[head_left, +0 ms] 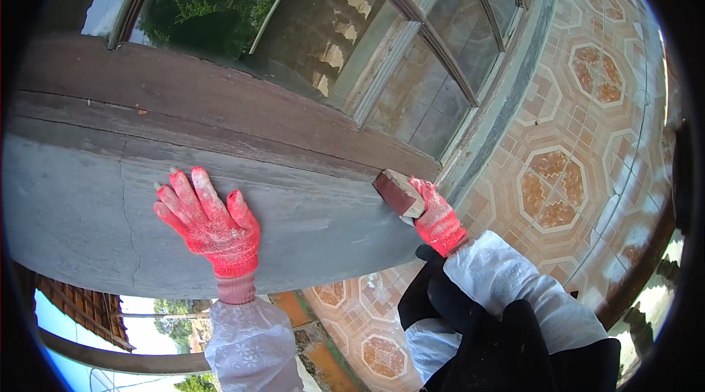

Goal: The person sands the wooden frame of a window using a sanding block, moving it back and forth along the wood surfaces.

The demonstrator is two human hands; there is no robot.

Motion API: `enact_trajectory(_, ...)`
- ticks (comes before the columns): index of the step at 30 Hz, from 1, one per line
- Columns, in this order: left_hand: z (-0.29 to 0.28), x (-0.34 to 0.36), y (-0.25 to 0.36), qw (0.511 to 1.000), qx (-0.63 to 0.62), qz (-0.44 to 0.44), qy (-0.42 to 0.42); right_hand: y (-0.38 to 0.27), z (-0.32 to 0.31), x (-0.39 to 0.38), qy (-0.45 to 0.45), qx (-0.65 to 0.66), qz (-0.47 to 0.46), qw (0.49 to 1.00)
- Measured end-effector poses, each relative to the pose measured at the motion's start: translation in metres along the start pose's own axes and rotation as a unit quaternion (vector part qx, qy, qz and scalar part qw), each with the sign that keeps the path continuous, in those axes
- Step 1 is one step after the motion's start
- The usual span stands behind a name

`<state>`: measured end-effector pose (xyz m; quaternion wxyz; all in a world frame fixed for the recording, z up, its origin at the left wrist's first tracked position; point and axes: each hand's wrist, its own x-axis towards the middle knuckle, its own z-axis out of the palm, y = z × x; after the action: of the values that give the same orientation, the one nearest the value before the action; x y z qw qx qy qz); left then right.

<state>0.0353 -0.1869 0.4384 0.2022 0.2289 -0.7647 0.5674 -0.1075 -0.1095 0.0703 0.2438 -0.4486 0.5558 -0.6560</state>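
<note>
My left hand, in a red glove whitened with dust, lies flat with fingers spread on the grey cement surface below the window. In a matching dusty glove, my right hand grips a small rectangular block. The block has a dark red face and a pale, dusty side. It rests at the right part of the grey surface, close to the lower edge of the brown wooden window frame. My right thumb and some fingers are partly hidden behind the block.
Glass panes in the wooden frame reflect greenery and tiles. A thin crack runs down the grey surface left of my left hand. Patterned floor tiles spread at the right. A tiled roof edge shows at lower left.
</note>
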Motion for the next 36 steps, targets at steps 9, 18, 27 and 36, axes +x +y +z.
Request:
enact_trajectory(9, 0.000, -0.010, -0.001, 0.998, -0.028, -0.021, -0.043, -0.173, -0.011, 0.053, -0.011, -0.011, -0.025, 1.000)
enact_trajectory(18, -0.011, -0.012, -0.014, 0.979, -0.199, -0.012, 0.038, -0.221, -0.028, 0.064, -0.093, -0.049, 0.041, 0.994)
enact_trajectory(27, -0.053, 0.030, -0.079, 0.963, -0.147, -0.130, 0.186, -0.408, -0.023, 0.118, 0.023, 0.008, -0.171, 0.985)
enact_trajectory(36, -0.048, 0.022, -0.139, 0.966, 0.023, -0.229, 0.118, -0.293, -0.010, 0.098, -0.077, -0.139, 0.007, 0.987)
